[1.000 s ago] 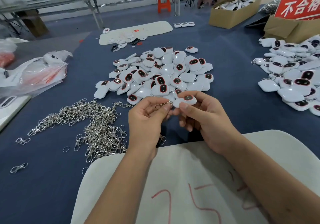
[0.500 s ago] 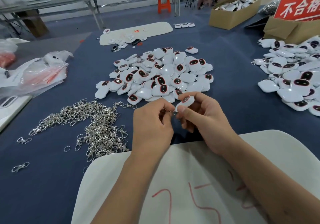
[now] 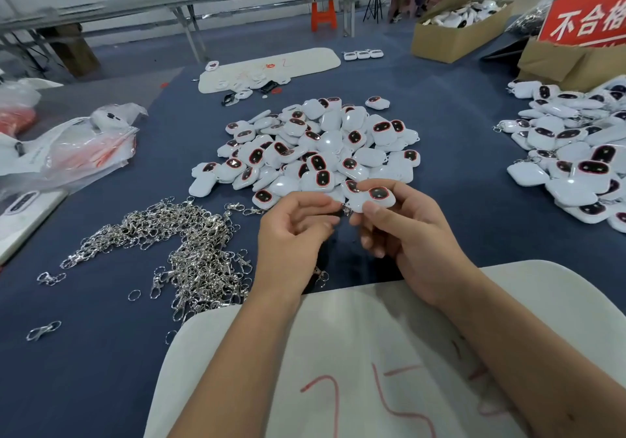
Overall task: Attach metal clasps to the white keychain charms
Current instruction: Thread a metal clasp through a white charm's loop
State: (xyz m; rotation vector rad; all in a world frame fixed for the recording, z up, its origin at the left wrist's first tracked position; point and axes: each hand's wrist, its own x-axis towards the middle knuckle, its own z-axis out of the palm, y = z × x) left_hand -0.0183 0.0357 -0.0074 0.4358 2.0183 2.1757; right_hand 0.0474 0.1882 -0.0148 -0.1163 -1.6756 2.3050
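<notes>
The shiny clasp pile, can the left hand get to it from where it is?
Probably yes. The clasp pile lies on the blue table just beside the left hand, nothing between, though its fingers pinch a clasp now.

Your clasp heap (image 3: 176, 244) lies left on the surface (image 3: 457, 173), charm pile (image 3: 315, 153) ahead, another pile (image 3: 576, 153) right, board (image 3: 338, 353) nearest you.

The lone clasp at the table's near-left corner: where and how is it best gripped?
Judging by its pose, pinch the lone clasp across its long hook body, coming from above with the left hand. It lies flat on the blue cloth, apart from the tangled pile of clasps, so nothing snags it.
</notes>
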